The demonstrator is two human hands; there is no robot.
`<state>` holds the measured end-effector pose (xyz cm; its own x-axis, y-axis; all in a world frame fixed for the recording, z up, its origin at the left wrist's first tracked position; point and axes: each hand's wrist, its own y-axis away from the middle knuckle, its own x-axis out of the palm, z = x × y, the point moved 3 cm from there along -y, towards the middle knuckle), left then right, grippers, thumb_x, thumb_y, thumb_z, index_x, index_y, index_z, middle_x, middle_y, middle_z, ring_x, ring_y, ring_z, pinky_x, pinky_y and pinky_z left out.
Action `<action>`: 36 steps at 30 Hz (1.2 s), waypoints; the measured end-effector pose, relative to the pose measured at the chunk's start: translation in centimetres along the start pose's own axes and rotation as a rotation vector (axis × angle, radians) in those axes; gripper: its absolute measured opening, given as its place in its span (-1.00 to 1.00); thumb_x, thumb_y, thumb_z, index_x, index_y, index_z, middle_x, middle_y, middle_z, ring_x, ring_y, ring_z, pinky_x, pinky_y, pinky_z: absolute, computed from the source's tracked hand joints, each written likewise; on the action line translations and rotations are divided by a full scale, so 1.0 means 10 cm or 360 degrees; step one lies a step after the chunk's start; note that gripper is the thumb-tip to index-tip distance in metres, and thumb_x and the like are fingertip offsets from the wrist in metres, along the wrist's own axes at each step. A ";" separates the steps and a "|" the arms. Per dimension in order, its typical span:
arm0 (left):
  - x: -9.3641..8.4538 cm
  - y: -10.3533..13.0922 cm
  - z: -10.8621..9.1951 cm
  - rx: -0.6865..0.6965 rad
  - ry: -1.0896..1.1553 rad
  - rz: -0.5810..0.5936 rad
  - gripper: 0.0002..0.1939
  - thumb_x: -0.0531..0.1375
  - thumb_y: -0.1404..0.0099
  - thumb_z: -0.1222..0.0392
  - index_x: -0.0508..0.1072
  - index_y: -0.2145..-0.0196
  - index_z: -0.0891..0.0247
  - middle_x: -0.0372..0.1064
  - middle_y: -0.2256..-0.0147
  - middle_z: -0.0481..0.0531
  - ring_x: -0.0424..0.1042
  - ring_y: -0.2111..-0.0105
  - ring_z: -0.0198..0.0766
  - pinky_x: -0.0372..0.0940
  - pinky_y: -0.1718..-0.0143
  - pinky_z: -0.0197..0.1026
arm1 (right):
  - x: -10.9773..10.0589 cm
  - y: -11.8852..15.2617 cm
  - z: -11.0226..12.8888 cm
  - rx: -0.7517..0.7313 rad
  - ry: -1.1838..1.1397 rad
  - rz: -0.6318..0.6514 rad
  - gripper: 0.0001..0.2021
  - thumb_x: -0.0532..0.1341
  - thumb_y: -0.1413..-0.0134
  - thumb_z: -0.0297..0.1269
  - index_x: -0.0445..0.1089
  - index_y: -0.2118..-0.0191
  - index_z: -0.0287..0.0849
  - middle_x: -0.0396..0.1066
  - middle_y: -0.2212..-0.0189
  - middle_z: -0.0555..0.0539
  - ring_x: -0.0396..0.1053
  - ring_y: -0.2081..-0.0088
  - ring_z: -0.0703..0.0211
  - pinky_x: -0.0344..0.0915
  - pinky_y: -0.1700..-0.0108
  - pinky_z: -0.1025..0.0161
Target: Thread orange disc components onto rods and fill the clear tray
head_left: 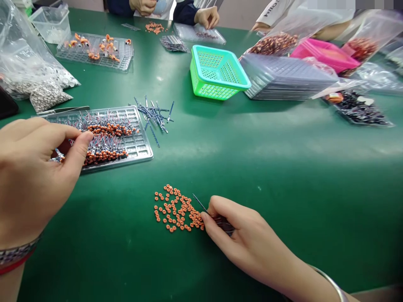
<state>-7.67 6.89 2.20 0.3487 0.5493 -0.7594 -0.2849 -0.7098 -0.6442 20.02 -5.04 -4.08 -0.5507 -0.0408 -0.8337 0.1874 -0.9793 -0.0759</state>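
Left hand [34, 172] is palm-down over the parts tray [138, 144], thumb and index pinched, can't tell on what. Right hand [242, 239] comes in low, fingers gripping a thin dark strip [199, 202] by the orange rings [176, 209] on the bench [267, 167]. Sleeve [272, 12] lettering's partly hidden.

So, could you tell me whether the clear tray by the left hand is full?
Partly full: the tray holds orange-tipped parts, but pockets at its right end are bare.
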 end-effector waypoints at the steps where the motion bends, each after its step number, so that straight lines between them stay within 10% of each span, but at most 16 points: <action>1: -0.01 0.01 -0.02 -0.0007 0.0015 0.0000 -0.78 0.20 -0.21 0.03 0.49 0.34 0.24 0.39 0.42 0.04 0.34 0.39 -0.19 0.13 0.39 -0.15 | 0.01 0.00 0.00 -0.0004 0.0004 0.0010 -0.70 0.02 -0.22 -0.38 -0.10 0.50 -0.09 -0.03 0.61 0.13 -0.04 0.61 0.32 -0.02 0.58 0.34; 10: -0.09 0.08 -0.47 0.0175 0.0127 0.0058 -0.86 0.15 -0.29 0.10 0.44 0.36 0.17 0.36 0.44 -0.03 0.33 0.37 -0.20 0.16 0.38 -0.17 | 0.00 0.00 0.01 0.0119 -0.0152 0.0129 -0.70 0.00 -0.23 -0.34 -0.05 0.53 -0.09 -0.01 0.62 0.12 -0.04 0.60 0.30 -0.02 0.57 0.32; 21: 0.20 0.54 -1.24 0.0073 0.1477 0.1343 -0.89 0.13 -0.31 0.24 0.45 0.36 0.23 0.38 0.42 -0.04 0.35 0.38 -0.32 0.25 0.34 -0.28 | -0.04 0.06 0.21 0.0476 -0.1131 0.0215 -0.69 0.16 -0.17 -0.03 0.32 0.46 -0.14 0.22 0.60 0.05 0.19 0.56 0.27 0.20 0.54 0.37; 30: 0.10 0.46 -1.22 0.0111 0.1636 0.1350 -0.88 0.19 -0.26 0.28 0.46 0.44 0.27 0.35 0.47 -0.05 0.31 0.44 -0.37 0.23 0.38 -0.34 | 0.13 0.05 0.06 0.0585 -0.1764 0.0444 -0.57 0.35 0.16 0.16 0.43 0.37 -0.13 0.27 0.57 0.03 0.21 0.53 0.26 0.25 0.50 0.35; 36: 0.02 0.19 -0.76 0.0270 0.0762 0.0958 -0.76 0.03 -0.36 0.23 0.43 0.39 0.29 0.35 0.41 0.03 0.32 0.36 -0.25 0.26 0.28 -0.20 | 0.00 0.00 -0.03 0.0788 -0.1964 0.0079 -0.66 0.38 0.13 0.05 0.42 0.30 -0.06 0.18 0.61 0.09 0.10 0.63 0.34 0.16 0.64 0.42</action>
<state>-1.36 2.26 1.53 0.4270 -0.1852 -0.8851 -0.6657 -0.7269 -0.1691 20.26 -4.97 -4.25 -0.9730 0.0275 0.2291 0.0597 -0.9291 0.3650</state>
